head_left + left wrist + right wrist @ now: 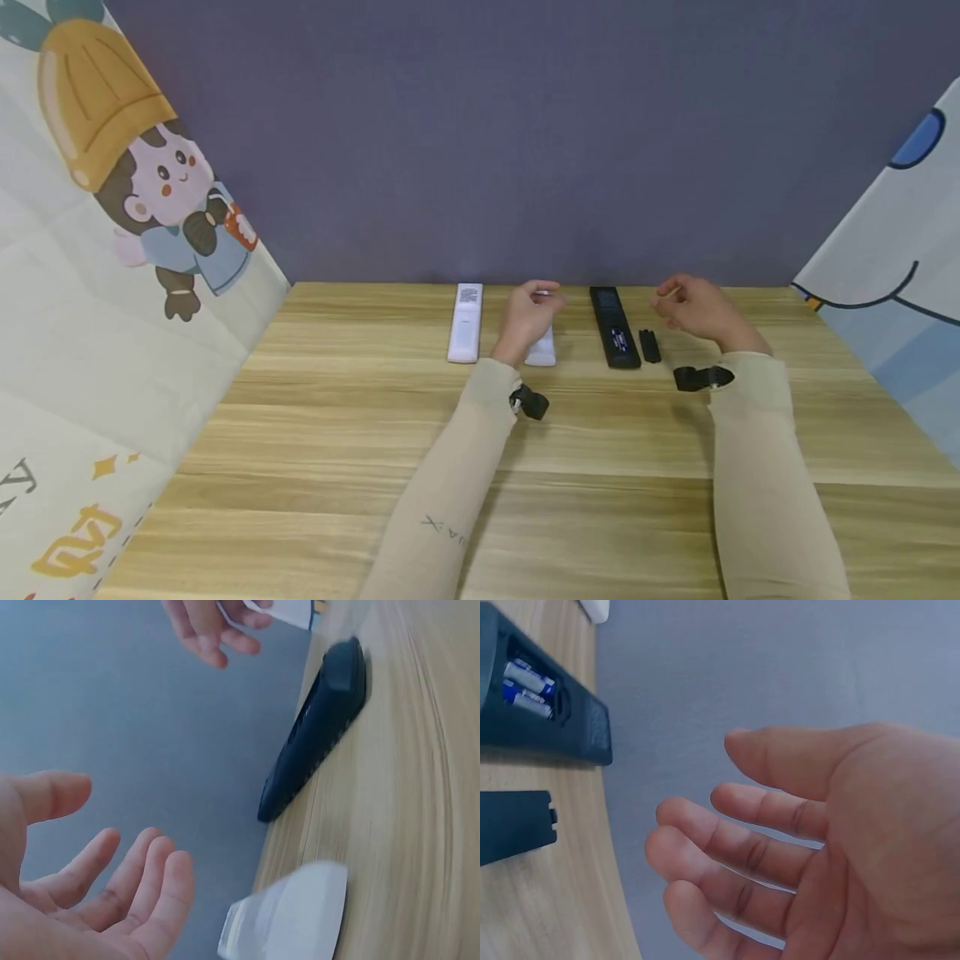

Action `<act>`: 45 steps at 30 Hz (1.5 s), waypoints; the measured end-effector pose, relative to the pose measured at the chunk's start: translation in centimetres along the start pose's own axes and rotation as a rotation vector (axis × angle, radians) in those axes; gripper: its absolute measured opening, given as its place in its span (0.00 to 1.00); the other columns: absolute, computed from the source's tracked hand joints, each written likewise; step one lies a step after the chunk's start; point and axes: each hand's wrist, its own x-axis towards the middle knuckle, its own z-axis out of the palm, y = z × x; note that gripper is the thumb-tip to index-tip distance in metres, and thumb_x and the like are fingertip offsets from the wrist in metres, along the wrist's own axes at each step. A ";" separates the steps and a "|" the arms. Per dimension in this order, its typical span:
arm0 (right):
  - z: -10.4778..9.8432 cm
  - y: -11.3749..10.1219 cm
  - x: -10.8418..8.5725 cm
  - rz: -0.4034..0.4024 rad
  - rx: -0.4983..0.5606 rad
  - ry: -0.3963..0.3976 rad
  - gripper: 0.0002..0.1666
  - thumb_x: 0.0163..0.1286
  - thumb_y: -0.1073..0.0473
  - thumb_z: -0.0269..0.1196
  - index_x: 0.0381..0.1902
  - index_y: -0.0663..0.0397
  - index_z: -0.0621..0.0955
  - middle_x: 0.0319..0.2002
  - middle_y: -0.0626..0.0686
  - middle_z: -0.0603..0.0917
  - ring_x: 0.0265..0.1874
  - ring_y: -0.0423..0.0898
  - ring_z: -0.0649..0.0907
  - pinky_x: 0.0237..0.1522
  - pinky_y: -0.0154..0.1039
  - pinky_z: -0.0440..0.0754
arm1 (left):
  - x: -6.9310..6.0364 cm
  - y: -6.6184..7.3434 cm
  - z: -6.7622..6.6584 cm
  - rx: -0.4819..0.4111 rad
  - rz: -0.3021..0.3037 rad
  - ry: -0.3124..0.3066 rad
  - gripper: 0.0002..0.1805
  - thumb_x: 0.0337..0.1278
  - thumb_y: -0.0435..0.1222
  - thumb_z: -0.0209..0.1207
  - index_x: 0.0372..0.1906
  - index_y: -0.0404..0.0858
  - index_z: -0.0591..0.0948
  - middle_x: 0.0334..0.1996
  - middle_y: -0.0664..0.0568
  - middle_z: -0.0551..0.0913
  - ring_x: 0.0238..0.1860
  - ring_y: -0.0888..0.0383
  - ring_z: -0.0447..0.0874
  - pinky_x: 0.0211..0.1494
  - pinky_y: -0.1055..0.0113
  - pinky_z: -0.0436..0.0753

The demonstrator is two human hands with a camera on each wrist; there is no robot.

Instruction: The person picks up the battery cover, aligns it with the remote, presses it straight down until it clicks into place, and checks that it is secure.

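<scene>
My left hand [529, 313] hovers over a white remote control [541, 348] and partly covers it in the head view. Its fingers are loosely bent with nothing between them, as the left wrist view of the hand [112, 892] shows. To the right lies a black remote control [615, 327], back side up. Two blue-and-silver batteries [529, 688] sit in its uncovered compartment. Beside it rests the black battery cover [649, 346]. My right hand [693, 307] is held above the table, right of the cover, fingers relaxed and holding nothing.
Another white remote control [465, 323] with a printed label lies left of my left hand. Everything rests on a wood-grain table [600, 517]. A dark grey-blue wall panel [525, 142] stands along the back edge, with printed cloths [82, 333] at both sides.
</scene>
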 end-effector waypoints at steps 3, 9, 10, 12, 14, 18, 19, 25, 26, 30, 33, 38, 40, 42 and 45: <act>0.2 0.6 0.2 0.017 -0.019 -0.009 0.30 0.81 0.45 0.50 0.64 0.66 0.70 0.54 0.69 0.80 0.45 0.62 0.86 0.43 0.51 0.83 | -0.1 0.0 0.7 -0.046 -0.004 0.017 0.15 0.62 0.41 0.69 0.52 0.43 0.87 0.39 0.51 0.87 0.33 0.62 0.81 0.33 0.70 0.78; 0.5 1.8 0.4 0.038 -0.013 -0.026 0.29 0.81 0.45 0.51 0.63 0.65 0.71 0.52 0.68 0.81 0.43 0.60 0.86 0.45 0.53 0.83 | -0.4 -0.1 2.2 -0.018 -0.013 0.032 0.13 0.62 0.40 0.68 0.51 0.42 0.87 0.39 0.50 0.89 0.32 0.62 0.82 0.33 0.71 0.78; 0.6 1.9 0.5 0.037 -0.008 -0.027 0.29 0.81 0.45 0.52 0.63 0.65 0.71 0.52 0.68 0.81 0.43 0.60 0.87 0.45 0.53 0.83 | -0.5 -0.2 2.5 -0.014 -0.016 0.036 0.14 0.62 0.41 0.69 0.50 0.42 0.87 0.39 0.50 0.89 0.32 0.62 0.82 0.33 0.70 0.78; 0.9 2.2 0.6 0.040 0.011 -0.036 0.27 0.81 0.47 0.52 0.63 0.65 0.71 0.52 0.68 0.82 0.42 0.60 0.86 0.46 0.54 0.84 | -0.5 -0.2 2.9 0.017 -0.020 0.049 0.14 0.61 0.43 0.69 0.50 0.44 0.87 0.39 0.51 0.89 0.32 0.62 0.82 0.34 0.70 0.79; 1.1 2.4 0.8 0.038 0.021 -0.046 0.26 0.80 0.49 0.53 0.62 0.66 0.72 0.52 0.69 0.82 0.41 0.59 0.86 0.46 0.55 0.84 | -0.6 -0.3 3.2 0.041 -0.021 0.054 0.15 0.61 0.43 0.70 0.51 0.44 0.87 0.40 0.51 0.89 0.34 0.61 0.83 0.37 0.69 0.80; 1.6 2.7 1.0 0.037 0.040 -0.061 0.23 0.78 0.54 0.55 0.60 0.68 0.72 0.53 0.70 0.84 0.39 0.58 0.87 0.45 0.53 0.85 | -0.8 -0.5 4.1 0.081 -0.030 0.042 0.17 0.60 0.44 0.70 0.52 0.43 0.86 0.41 0.51 0.89 0.36 0.58 0.85 0.40 0.67 0.81; 1.6 2.7 1.0 0.041 0.038 -0.059 0.23 0.78 0.55 0.56 0.59 0.69 0.73 0.53 0.71 0.84 0.39 0.58 0.87 0.44 0.52 0.85 | -0.8 -0.7 4.3 0.087 -0.033 0.036 0.17 0.60 0.43 0.70 0.52 0.43 0.86 0.41 0.51 0.89 0.37 0.58 0.85 0.40 0.68 0.81; 2.0 2.8 1.4 0.070 -0.027 -0.061 0.24 0.77 0.52 0.56 0.61 0.66 0.74 0.50 0.69 0.85 0.40 0.56 0.87 0.41 0.48 0.83 | -0.6 -0.8 5.8 0.118 -0.046 -0.001 0.19 0.58 0.42 0.71 0.52 0.41 0.86 0.41 0.50 0.89 0.35 0.61 0.84 0.40 0.69 0.80; 2.1 2.8 1.5 0.071 -0.040 -0.067 0.25 0.78 0.52 0.56 0.62 0.66 0.74 0.50 0.68 0.85 0.41 0.55 0.87 0.41 0.47 0.83 | -0.6 -0.7 6.1 0.119 -0.047 -0.013 0.20 0.58 0.42 0.71 0.53 0.40 0.86 0.42 0.49 0.89 0.35 0.60 0.83 0.40 0.69 0.80; 2.3 3.1 1.8 0.079 -0.083 -0.075 0.25 0.77 0.52 0.55 0.62 0.65 0.75 0.49 0.67 0.86 0.41 0.54 0.86 0.40 0.46 0.82 | -0.8 -0.3 7.0 0.194 -0.078 -0.053 0.22 0.61 0.43 0.69 0.58 0.41 0.84 0.45 0.49 0.87 0.39 0.58 0.83 0.40 0.65 0.80; 2.3 3.5 1.9 0.083 -0.095 -0.078 0.24 0.78 0.51 0.56 0.61 0.64 0.76 0.50 0.67 0.85 0.41 0.55 0.86 0.39 0.45 0.81 | -0.9 -0.2 7.9 0.267 -0.137 -0.065 0.23 0.62 0.45 0.69 0.60 0.43 0.83 0.51 0.52 0.87 0.45 0.56 0.84 0.45 0.62 0.82; 2.3 4.0 2.1 0.085 -0.097 -0.086 0.24 0.76 0.52 0.58 0.60 0.64 0.76 0.52 0.69 0.83 0.43 0.57 0.84 0.39 0.45 0.81 | -0.7 -0.4 9.3 0.373 -0.179 -0.045 0.26 0.59 0.47 0.70 0.60 0.44 0.81 0.55 0.53 0.86 0.54 0.54 0.84 0.52 0.62 0.84; 2.5 4.1 2.2 0.080 -0.111 -0.086 0.24 0.75 0.53 0.59 0.60 0.65 0.76 0.51 0.68 0.83 0.42 0.57 0.83 0.39 0.45 0.80 | -0.5 -0.6 9.8 0.413 -0.179 -0.027 0.27 0.57 0.47 0.71 0.61 0.44 0.81 0.55 0.53 0.86 0.54 0.54 0.85 0.53 0.63 0.84; 2.6 4.2 2.2 0.082 -0.117 -0.084 0.23 0.74 0.53 0.60 0.60 0.64 0.76 0.48 0.66 0.84 0.39 0.55 0.83 0.38 0.43 0.79 | -0.1 -0.8 10.2 0.451 -0.171 -0.017 0.28 0.56 0.48 0.72 0.61 0.44 0.81 0.55 0.52 0.87 0.54 0.54 0.85 0.53 0.63 0.84; 2.9 4.3 2.4 0.080 -0.124 -0.082 0.23 0.73 0.55 0.62 0.59 0.64 0.76 0.37 0.60 0.85 0.31 0.50 0.81 0.34 0.41 0.77 | 0.4 -1.1 10.7 0.518 -0.158 -0.010 0.31 0.54 0.50 0.72 0.62 0.45 0.81 0.54 0.53 0.87 0.54 0.54 0.85 0.51 0.64 0.84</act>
